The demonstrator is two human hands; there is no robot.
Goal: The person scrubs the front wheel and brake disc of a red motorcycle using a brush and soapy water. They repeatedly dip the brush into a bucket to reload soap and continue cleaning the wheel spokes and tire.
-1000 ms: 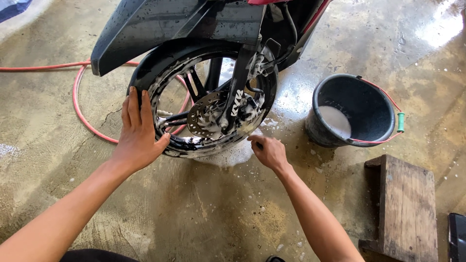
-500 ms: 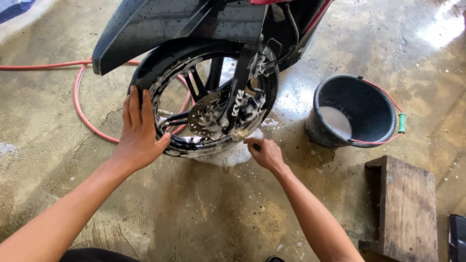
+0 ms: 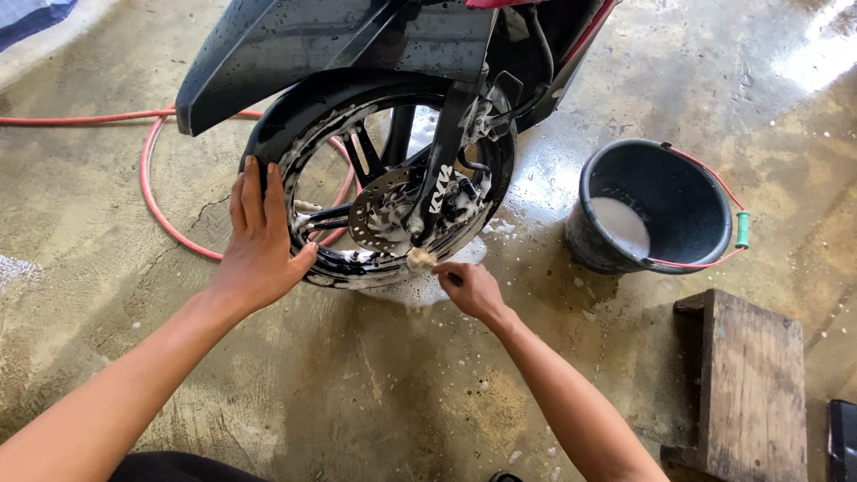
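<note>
Front wheel (image 3: 384,214) of a motorbike, upper centre of frame, standing on wet concrete floor (image 3: 357,393) under a dark mudguard (image 3: 303,54). Black rim, brake disc (image 3: 388,210) at the hub, suds along the lower rim.

Right hand (image 3: 469,290) sits at the bottom of the wheel, fingers closed around a small pale sponge or brush (image 3: 420,259) pressed to the lower rim just below the disc. Left hand (image 3: 261,236) lies flat on the tyre's left side, fingers spread and extended, gripping nothing, just bracing.

Step in hand, as I read it: scrubbing the lower rim and spoke area while the other hand steadies the wheel. The next move probably calls for working the scrubber further along the rim, or turning the wheel with the flat hand to bring up an uncleaned section; spokes and caliper leave tight gaps, so short strokes.

Around it: foam puddle (image 3: 420,287) under the wheel, dark bucket (image 3: 647,210) with soapy water to the right, wooden stool (image 3: 750,384) lower right, red hose (image 3: 170,214) looping behind the wheel.

Unclear: exact kind of scrubber, mostly hidden by the hand. Top of the bike is cut off. Far side of the wheel not visible. Dark object at the bottom right edge, can't identify.
</note>
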